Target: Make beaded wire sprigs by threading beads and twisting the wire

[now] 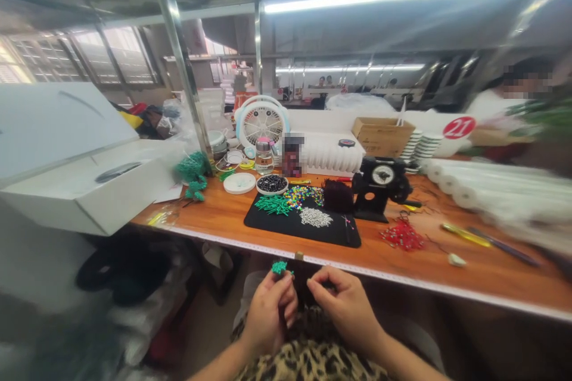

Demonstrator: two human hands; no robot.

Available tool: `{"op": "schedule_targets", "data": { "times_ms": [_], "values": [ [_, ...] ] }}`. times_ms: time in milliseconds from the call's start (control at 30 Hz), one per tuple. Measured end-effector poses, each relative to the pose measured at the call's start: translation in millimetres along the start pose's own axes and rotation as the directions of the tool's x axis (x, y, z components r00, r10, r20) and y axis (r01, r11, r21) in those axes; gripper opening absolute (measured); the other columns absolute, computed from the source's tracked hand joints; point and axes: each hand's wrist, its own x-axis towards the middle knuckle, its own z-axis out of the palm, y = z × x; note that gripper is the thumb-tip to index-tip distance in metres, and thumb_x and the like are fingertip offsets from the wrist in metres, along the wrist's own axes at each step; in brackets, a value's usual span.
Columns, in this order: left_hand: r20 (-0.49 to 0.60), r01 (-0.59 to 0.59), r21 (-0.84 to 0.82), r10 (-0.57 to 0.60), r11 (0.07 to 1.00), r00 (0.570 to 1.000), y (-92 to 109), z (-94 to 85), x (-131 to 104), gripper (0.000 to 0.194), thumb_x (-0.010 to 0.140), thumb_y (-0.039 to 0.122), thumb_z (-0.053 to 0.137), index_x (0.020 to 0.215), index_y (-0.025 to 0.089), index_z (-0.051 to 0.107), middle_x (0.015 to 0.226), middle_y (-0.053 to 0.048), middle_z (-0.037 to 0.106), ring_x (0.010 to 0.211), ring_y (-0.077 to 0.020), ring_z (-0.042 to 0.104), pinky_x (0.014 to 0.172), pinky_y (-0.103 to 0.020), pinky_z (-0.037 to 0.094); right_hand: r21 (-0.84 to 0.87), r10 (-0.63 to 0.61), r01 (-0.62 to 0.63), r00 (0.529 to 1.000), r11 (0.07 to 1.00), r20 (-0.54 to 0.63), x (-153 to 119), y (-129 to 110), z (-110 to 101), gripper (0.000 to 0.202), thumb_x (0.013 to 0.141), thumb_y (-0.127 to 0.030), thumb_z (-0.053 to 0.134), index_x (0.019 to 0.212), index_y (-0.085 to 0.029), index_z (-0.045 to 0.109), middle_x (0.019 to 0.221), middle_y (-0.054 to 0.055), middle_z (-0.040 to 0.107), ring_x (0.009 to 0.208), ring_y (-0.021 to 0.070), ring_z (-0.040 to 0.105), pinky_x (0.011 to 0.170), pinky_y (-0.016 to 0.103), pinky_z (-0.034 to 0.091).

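Observation:
A small cluster of green beads (279,267) stands up from the fingertips of my left hand (271,305), which pinches it just in front of the table edge. To its right, my right hand (346,300) is closed, thumb against forefinger; anything between those fingertips is too fine to see. Beyond both hands lies a black mat (286,234). On it are piles of green tube beads (271,205), multicoloured beads (297,195) and silver beads (315,218). A white dish of black beads (272,183) sits at its back left corner, beside a white round dish (239,183).
A black hand-cranked device (379,187) stands right of the mat, near red beaded strands (404,234) and a yellow-handled tool (465,234). Behind are a fan (262,125) and a bottle (264,158). An open white box (67,190) juts out left, near a metal post (181,53).

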Motion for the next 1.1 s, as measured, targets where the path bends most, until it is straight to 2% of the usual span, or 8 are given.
{"op": "schedule_targets", "data": {
  "times_ms": [100, 200, 267, 500, 700, 833, 967, 1100],
  "values": [
    [0.028, 0.014, -0.007, -0.014, 1.000, 1.000, -1, -2.2, 1, 0.053, 0.057, 0.046, 0.074, 0.074, 0.020, 0.031, 0.047, 0.011, 0.023, 0.037, -0.0042, 0.020, 0.033, -0.018, 0.016, 0.130, 0.008, -0.024, 0.992, 0.991, 0.124, 1, 4, 2, 0.023, 0.070, -0.034, 0.061, 0.057, -0.016, 0.056, 0.055, -0.001, 0.050, 0.054, 0.0148, 0.041, 0.054, 0.024, 0.033],
    [0.027, 0.041, -0.011, -0.041, 0.999, 0.999, 0, -1.6, 0, 0.054, 0.055, 0.046, 0.074, 0.072, 0.020, 0.030, 0.046, 0.011, 0.022, 0.036, -0.0041, 0.019, 0.033, -0.018, 0.015, 0.404, 0.105, -0.235, 0.942, 0.884, 0.318, 3, 11, 7, 0.024, 0.065, -0.034, 0.069, 0.058, -0.016, 0.055, 0.052, -0.003, 0.047, 0.052, 0.0134, 0.041, 0.055, 0.023, 0.034],
    [0.018, 0.052, -0.007, -0.052, 0.999, 0.998, 2, 0.1, -1, 0.054, 0.054, 0.046, 0.074, 0.072, 0.020, 0.031, 0.046, 0.011, 0.023, 0.036, -0.0039, 0.020, 0.033, -0.018, 0.016, 0.505, 0.150, -0.338, 0.915, 0.794, 0.375, 3, 16, 11, 0.029, 0.062, -0.037, 0.075, 0.058, -0.016, 0.055, 0.051, -0.003, 0.047, 0.050, 0.0133, 0.042, 0.054, 0.024, 0.034],
    [-0.005, 0.065, -0.024, -0.065, 0.998, 0.998, 2, 2.2, 0, 0.055, 0.051, 0.045, 0.076, 0.071, 0.019, 0.032, 0.045, 0.011, 0.023, 0.035, -0.0031, 0.020, 0.032, -0.016, 0.016, 0.548, 0.166, -0.366, 0.910, 0.753, 0.380, 2, 18, 12, 0.036, 0.059, -0.040, 0.082, 0.057, -0.014, 0.057, 0.048, -0.005, 0.042, 0.045, 0.0093, 0.033, 0.049, 0.021, 0.028],
    [0.045, 0.064, -0.040, -0.062, 0.997, 0.997, -2, -3.4, 3, 0.055, 0.053, 0.046, 0.076, 0.071, 0.019, 0.031, 0.045, 0.010, 0.025, 0.035, -0.0036, 0.021, 0.031, -0.017, 0.017, 0.610, 0.179, -0.381, 0.913, 0.695, 0.367, 4, 25, 14, 0.034, 0.060, -0.036, 0.081, 0.061, -0.014, 0.056, 0.054, -0.002, 0.049, 0.048, 0.0101, 0.037, 0.048, 0.020, 0.028],
    [0.064, 0.079, -0.029, -0.077, 0.996, 0.995, 2, -0.4, 0, 0.058, 0.050, 0.046, 0.078, 0.069, 0.019, 0.030, 0.045, 0.011, 0.025, 0.035, -0.0033, 0.021, 0.031, -0.016, 0.017, 0.548, 0.239, -0.348, 0.935, 0.760, 0.263, 5, 23, 13, 0.032, 0.065, -0.038, 0.076, 0.062, -0.015, 0.054, 0.047, -0.006, 0.039, 0.044, 0.0081, 0.024, 0.043, 0.020, 0.018],
    [0.055, 0.090, 0.022, -0.091, 0.996, 0.994, 1, -1.4, 1, 0.061, 0.047, 0.049, 0.080, 0.071, 0.019, 0.033, 0.044, 0.012, 0.026, 0.034, -0.0025, 0.019, 0.030, -0.016, 0.015, 0.386, 0.200, -0.253, 0.965, 0.887, 0.171, 5, 15, 10, 0.030, 0.070, -0.040, 0.071, 0.063, -0.014, 0.057, 0.055, -0.003, 0.046, 0.051, 0.0109, 0.033, 0.049, 0.021, 0.026],
    [0.024, 0.085, 0.096, -0.087, 0.992, 0.996, -5, -9.2, 7, 0.061, 0.047, 0.056, 0.079, 0.074, 0.019, 0.040, 0.040, 0.013, 0.025, 0.033, -0.0015, 0.014, 0.032, -0.015, 0.008, 0.257, 0.143, -0.180, 0.977, 0.950, 0.157, 3, 10, 6, 0.032, 0.074, -0.043, 0.068, 0.063, -0.015, 0.059, 0.058, -0.001, 0.053, 0.057, 0.0146, 0.043, 0.056, 0.023, 0.035]
  ]
}}
